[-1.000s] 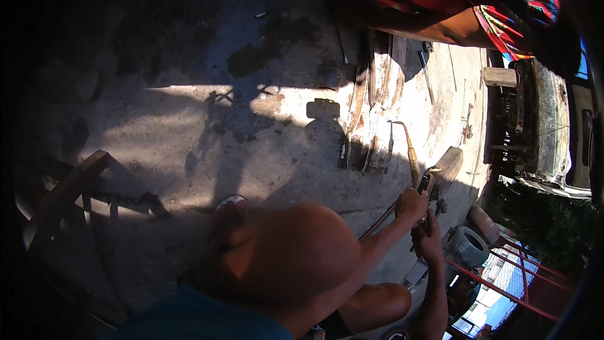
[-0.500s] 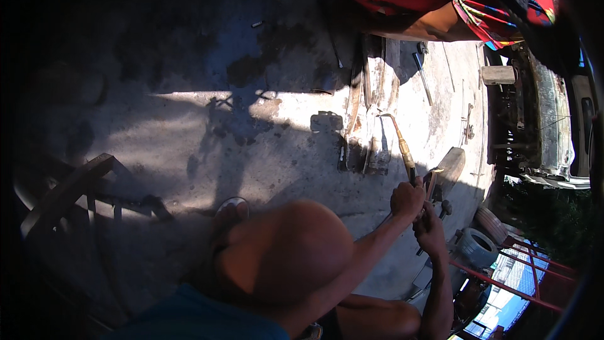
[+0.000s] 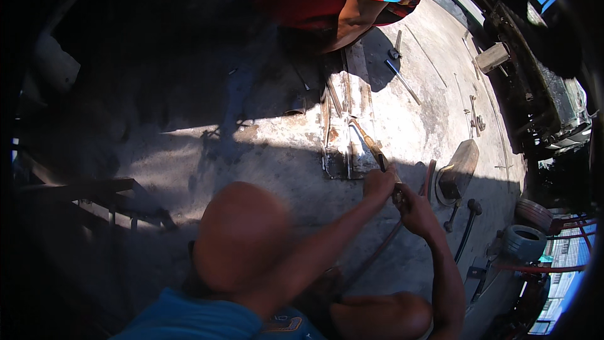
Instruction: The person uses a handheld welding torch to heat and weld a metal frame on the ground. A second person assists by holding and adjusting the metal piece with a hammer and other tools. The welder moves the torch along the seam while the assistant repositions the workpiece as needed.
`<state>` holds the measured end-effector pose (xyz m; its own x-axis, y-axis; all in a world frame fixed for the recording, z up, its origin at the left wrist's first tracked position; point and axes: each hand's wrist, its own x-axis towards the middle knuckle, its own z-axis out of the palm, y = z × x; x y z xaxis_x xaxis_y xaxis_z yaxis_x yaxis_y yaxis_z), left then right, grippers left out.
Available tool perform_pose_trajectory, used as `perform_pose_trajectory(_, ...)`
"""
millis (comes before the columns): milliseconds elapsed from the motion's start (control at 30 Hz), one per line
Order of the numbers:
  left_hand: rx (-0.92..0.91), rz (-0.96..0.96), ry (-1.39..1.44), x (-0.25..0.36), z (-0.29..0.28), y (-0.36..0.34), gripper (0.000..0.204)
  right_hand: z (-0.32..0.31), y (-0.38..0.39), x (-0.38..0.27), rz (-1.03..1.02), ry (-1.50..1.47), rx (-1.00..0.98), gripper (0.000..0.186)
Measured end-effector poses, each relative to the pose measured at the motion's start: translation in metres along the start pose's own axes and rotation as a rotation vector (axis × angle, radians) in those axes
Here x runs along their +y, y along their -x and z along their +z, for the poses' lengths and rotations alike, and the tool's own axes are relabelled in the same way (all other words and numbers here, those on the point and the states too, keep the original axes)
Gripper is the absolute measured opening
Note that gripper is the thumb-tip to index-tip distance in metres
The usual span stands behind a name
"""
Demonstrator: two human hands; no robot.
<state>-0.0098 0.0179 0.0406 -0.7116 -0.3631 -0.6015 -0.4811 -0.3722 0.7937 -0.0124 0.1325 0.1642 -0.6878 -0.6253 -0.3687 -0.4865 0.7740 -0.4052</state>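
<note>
A brass cutting or welding torch (image 3: 371, 146) angles forward from my hands, its bent tip over a rusty, pale-streaked metal panel (image 3: 337, 157) lying on the concrete; I cannot tell whether they touch or whether a flame burns. My left hand (image 3: 379, 182) grips the torch's handle. Just behind it and to the right, my right hand (image 3: 408, 206) is closed on the torch's rear end, around the valves. A hose (image 3: 385, 245) runs down from there past my bare knee.
Opposite me, a person in red (image 3: 343, 19) bends over the panel's far end. Metal rods (image 3: 402, 82), a wooden block (image 3: 464, 160) and hammers (image 3: 473, 213) lie to the right, with tires (image 3: 525, 242) and a rusty vehicle body (image 3: 547, 97) beyond. An angled frame (image 3: 107, 186) is at left.
The view has swung round. My hands and the torch have shifted, the torch now slanting more toward the panel's middle. The other person's forearm now reaches down to the panel's far end.
</note>
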Motion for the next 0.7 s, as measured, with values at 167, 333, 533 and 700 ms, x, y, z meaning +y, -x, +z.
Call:
perform_pose_trajectory(167,-0.193,0.091,-0.012,-0.031,0.015,0.006,0.055,0.02,0.03,0.051,-0.004,-0.154,0.058,0.042)
perform_pose_trajectory(333,-0.319,0.065,-0.018,-0.041,0.024,0.005,0.047,0.039,0.042,0.089,0.066,-0.213,0.073,0.047)
perform_pose_trajectory(533,-0.214,0.057,-0.022,-0.057,0.012,-0.012,0.043,0.078,0.023,0.095,-0.009,-0.279,0.111,0.056)
perform_pose_trajectory(700,-0.157,0.071,-0.032,-0.057,0.014,-0.014,0.043,0.097,0.013,0.099,0.007,-0.374,0.16,0.053)
